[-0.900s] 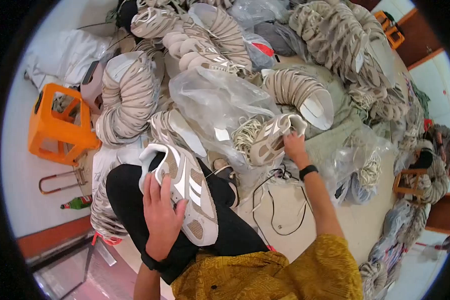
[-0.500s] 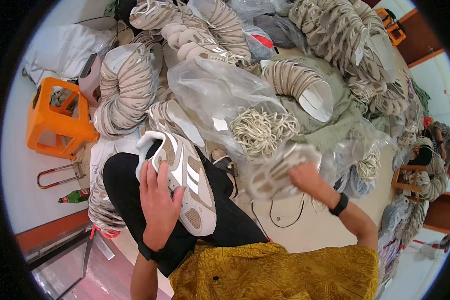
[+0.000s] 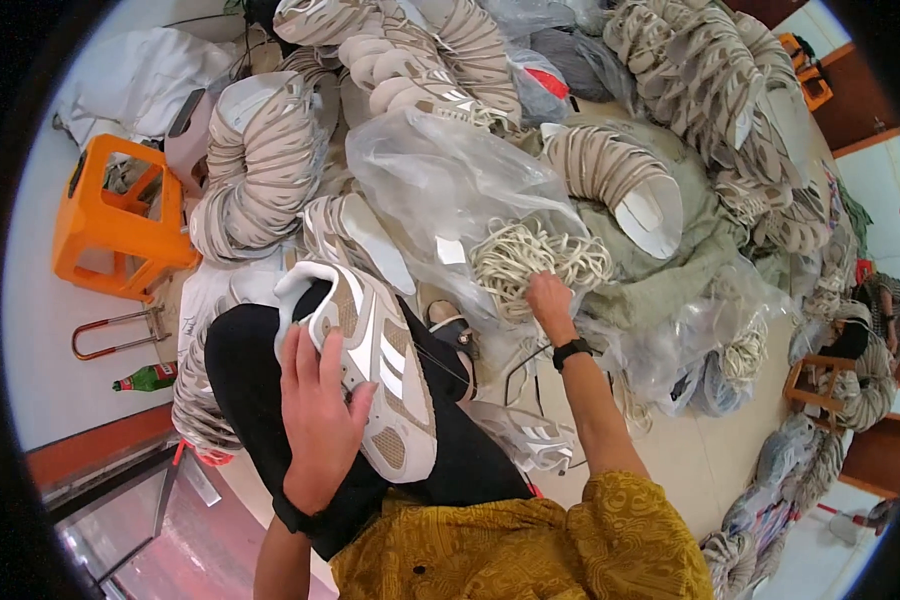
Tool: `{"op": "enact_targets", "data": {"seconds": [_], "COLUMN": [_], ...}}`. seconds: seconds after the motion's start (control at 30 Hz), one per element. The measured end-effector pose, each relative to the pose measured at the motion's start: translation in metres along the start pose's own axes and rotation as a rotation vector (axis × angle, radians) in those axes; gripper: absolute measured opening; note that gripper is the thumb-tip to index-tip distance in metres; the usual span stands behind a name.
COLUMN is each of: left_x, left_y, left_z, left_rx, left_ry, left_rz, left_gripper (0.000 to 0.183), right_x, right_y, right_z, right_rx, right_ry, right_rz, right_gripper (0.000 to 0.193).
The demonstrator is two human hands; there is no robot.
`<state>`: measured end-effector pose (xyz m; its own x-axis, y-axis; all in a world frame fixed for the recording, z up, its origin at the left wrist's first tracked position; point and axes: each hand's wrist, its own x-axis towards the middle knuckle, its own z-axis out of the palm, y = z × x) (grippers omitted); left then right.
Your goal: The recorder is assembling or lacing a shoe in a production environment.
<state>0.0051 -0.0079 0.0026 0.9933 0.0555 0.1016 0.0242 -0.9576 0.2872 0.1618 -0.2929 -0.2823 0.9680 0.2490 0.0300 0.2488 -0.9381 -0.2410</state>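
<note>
A beige and white shoe upper (image 3: 382, 375) lies across my raised left knee, its toe toward me. My left hand (image 3: 320, 410) holds it, fingers over the lace opening and thumb apart on the eyelet edge. My right hand (image 3: 550, 300) reaches forward into a heap of cream shoelaces (image 3: 515, 262) on a clear plastic bag (image 3: 440, 165). Its fingers are bent together on the laces; how many they grip cannot be made out. Another shoe upper (image 3: 530, 437) is on the floor to the right of my legs.
Curved stacks of nested uppers (image 3: 260, 165) stand at the left and back, with another stack (image 3: 610, 175) on green cloth. At the left are an orange stool (image 3: 120, 215) and a green bottle (image 3: 148, 377). A person (image 3: 885, 310) sits at far right.
My right hand has left the shoe upper it held at the right, which now lies on the floor, and has moved to the laces. My left hand stays on its upper.
</note>
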Motion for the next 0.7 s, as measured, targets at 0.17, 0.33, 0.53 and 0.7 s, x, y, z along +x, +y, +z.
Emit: {"op": "enact_targets", "data": {"seconds": [0.17,0.33,0.53,0.7], "left_x": [0.005,0.008,0.027,0.044], "left_y": [-0.003,-0.007,0.029,0.079], "left_z": [-0.005,-0.019,-0.040,-0.007], "left_rx": [0.006,-0.051,-0.158,-0.784], "left_ry": [-0.057,-0.093,0.002,-0.191], "left_rz": [-0.011,0.079,0.234,0.138], "left_gripper": [0.058,0.054,0.056,0.044], "right_x": [0.013,0.030,0.014,-0.008], "right_y": [0.017,0.026,-0.068,-0.167], "right_z": [-0.026,-0.192,-0.323,-0.328], "right_rx": [0.018,0.902,1.100,1.291], "right_ry": [-0.125,-0.035,-0.127,-0.300], "right_rz": [-0.010,0.093,-0.168,-0.369], "right_gripper": [0.008,0.011,0.005,0.008]}}
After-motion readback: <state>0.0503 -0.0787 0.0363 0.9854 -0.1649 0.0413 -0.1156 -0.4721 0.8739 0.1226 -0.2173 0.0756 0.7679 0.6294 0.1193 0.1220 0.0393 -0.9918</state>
